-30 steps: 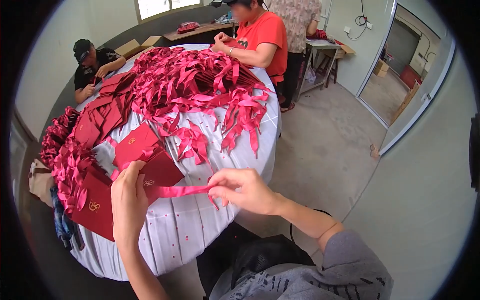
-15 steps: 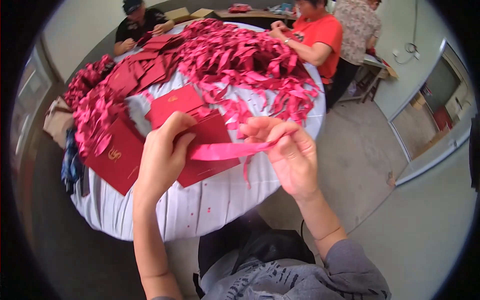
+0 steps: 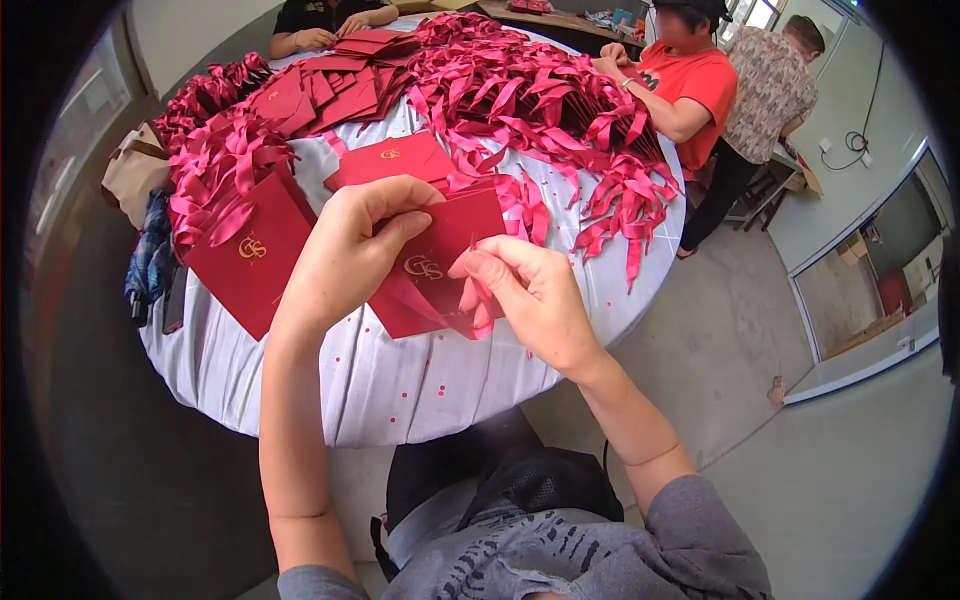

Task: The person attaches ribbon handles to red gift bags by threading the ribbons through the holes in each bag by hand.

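Note:
My left hand [image 3: 345, 250] grips a dark red paper bag [image 3: 405, 318] with a gold emblem by its upper left side, thumb in front. At the bag's right side, my right hand [image 3: 540, 305] pinches a pink ribbon [image 3: 484, 318]. The ribbon hangs in a curve across the front of the bag; where its ends lie is hidden by the fingers. Behind the held bag, another red bag [image 3: 395, 158] lies on the table. To the left of my left wrist stands a larger-looking red bag [image 3: 232, 292], next to bunched pink ribbons [image 3: 228, 165].
A round table with a white pleated cloth [image 3: 385, 400] carries a stack of red bags [image 3: 345, 85] and a big heap of ribboned bags [image 3: 520, 85]. Two people work across the table, and a third stands behind at the right. A folded umbrella [image 3: 150, 255] hangs at the left edge.
My right hand has moved left to the bag, and the ribbon, earlier stretched taut, now hangs slack over it. The bag has turned so its gold emblem shows.

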Available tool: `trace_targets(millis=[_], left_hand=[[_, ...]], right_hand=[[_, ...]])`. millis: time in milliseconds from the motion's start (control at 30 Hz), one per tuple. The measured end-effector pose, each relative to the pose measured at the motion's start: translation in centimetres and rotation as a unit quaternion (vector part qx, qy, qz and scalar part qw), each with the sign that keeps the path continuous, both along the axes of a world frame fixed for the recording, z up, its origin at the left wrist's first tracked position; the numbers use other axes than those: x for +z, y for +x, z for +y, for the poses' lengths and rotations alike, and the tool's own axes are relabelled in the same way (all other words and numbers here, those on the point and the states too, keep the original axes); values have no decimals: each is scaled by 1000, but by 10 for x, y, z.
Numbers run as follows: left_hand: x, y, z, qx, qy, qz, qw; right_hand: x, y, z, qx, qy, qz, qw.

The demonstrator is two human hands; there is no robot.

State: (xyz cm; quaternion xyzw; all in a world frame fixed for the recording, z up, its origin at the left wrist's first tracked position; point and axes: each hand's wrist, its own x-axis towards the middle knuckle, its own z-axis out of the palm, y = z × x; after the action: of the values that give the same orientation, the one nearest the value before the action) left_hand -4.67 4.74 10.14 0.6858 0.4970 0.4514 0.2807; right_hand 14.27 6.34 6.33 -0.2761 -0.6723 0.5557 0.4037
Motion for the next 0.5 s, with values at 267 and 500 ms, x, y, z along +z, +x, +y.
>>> trace_targets(millis=[267, 500], left_hand=[[-2, 1, -5, -1, -5, 11, 1000], [-6, 8, -9, 25, 49, 20, 998]], right_hand=[[6, -11, 3, -100, 137, -115, 979], [14, -7, 6, -80, 108, -112, 985]])
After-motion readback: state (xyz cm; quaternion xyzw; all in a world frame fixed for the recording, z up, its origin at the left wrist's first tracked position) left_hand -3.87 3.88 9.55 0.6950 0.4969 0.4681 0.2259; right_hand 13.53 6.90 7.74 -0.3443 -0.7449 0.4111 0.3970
